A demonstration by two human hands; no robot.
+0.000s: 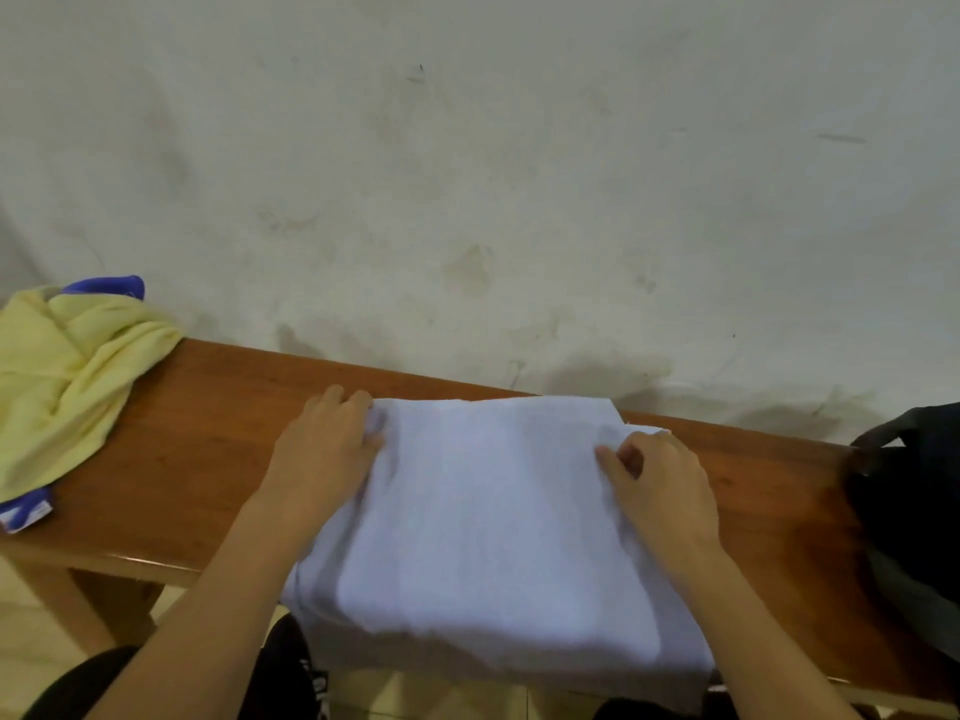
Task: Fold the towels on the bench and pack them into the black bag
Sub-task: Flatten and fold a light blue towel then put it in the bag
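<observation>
- A white towel (493, 517) lies folded across the middle of the wooden tabletop (208, 423), its near edge hanging over the front.
- The left hand (324, 452) has its grip curled on the towel's far-left corner.
- The right hand (660, 491) pinches the far-right corner.
- A crumpled yellow towel (67, 376) sits at the left end.
- The black bag (914, 511) rests at the right end.

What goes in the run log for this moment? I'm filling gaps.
stage: folding | left hand: grips white towel edge | right hand: pinches far corner | black bag: unpacked
</observation>
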